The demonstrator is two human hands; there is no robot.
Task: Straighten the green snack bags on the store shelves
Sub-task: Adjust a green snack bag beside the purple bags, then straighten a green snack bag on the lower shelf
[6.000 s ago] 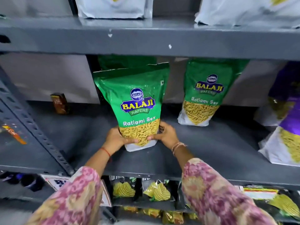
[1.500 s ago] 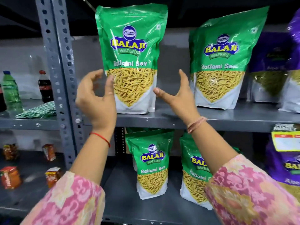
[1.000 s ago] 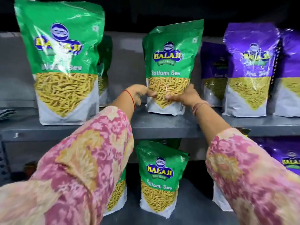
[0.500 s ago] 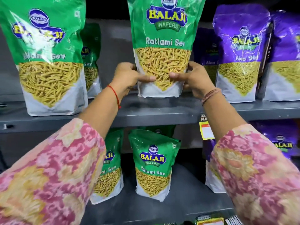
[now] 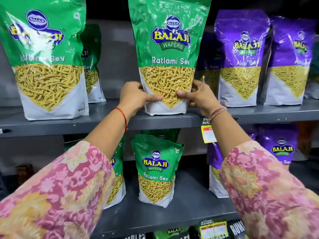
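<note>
Both hands grip the centre green bag (image 5: pixel 170 54) on the upper shelf (image 5: pixel 103 121).
The left hand (image 5: pixel 133 97) and right hand (image 5: pixel 198 97) clasp its lower sides, thumbs across the front; the bag stands upright, base on the shelf.

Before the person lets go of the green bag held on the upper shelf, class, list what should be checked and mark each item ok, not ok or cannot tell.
1. Both hands grip the held green bag: left hand and right hand on its lower sides. Ok.
2. Base sits on the upper shelf. Ok.
3. Label faces forward, bag roughly upright. Ok.
4. Clear of the purple bag to its right. Ok.
5. Front lined up with the left green bag. Cannot tell.
6. Lower green bag straight: it leans. Not ok.
</note>
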